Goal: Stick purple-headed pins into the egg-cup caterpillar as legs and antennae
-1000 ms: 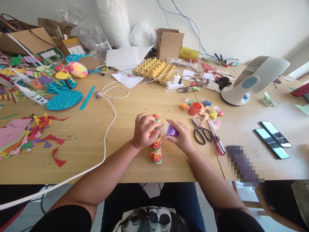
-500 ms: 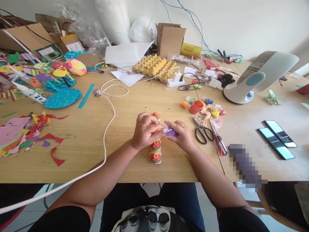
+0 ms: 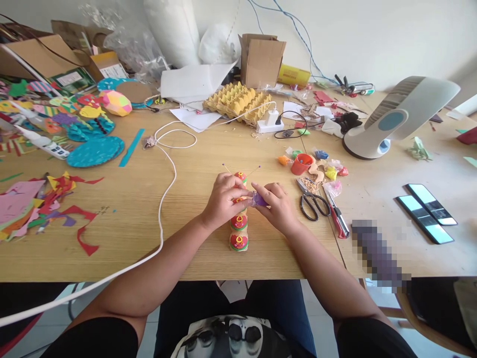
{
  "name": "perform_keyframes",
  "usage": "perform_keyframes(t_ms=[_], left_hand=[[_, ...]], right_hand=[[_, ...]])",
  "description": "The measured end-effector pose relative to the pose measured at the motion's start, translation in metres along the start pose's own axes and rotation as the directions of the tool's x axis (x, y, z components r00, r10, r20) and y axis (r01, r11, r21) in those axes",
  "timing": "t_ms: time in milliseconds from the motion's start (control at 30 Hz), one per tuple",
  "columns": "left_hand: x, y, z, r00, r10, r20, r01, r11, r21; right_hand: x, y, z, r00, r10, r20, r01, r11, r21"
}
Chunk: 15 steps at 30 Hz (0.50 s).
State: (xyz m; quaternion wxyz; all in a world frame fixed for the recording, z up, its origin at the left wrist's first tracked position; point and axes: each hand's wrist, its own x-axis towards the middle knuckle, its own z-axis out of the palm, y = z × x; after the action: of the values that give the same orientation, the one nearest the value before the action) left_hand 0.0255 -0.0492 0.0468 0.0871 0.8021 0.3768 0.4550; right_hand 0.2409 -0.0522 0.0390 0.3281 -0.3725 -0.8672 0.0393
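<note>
The right hand (image 3: 278, 206) has curled further over the purple clear-plastic packet (image 3: 259, 200), centre frame, gripping it; the left hand (image 3: 224, 200) pinches its end! Beneath, the red-and-green carton row (image 3: 239, 229) already wears yellow loops (image 3: 239, 239).

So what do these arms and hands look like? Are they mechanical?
No, they are a person's own. Short black sleeves cover the upper arms, and below them both forearms are bare. The left hand and right hand are ungloved, with no watch visible at either wrist. I can make out no rings on the fingers, and no cables attached.
</note>
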Motion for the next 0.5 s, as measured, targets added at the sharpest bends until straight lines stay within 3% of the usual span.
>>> perform_keyframes(t_ms=[267,500], left_hand=[[-0.001,0.006,0.004,0.997,-0.08,-0.024,0.078,0.994,-0.073],[0.0,0.004,0.001,0.995,0.035,-0.094,-0.031,0.998,0.047]], right_hand=[[0.001,-0.006,0.006,0.998,-0.015,-0.06,0.012,0.999,-0.05],[0.002,-0.01,-0.004,1.0,-0.009,-0.011,0.01,0.999,0.049]])
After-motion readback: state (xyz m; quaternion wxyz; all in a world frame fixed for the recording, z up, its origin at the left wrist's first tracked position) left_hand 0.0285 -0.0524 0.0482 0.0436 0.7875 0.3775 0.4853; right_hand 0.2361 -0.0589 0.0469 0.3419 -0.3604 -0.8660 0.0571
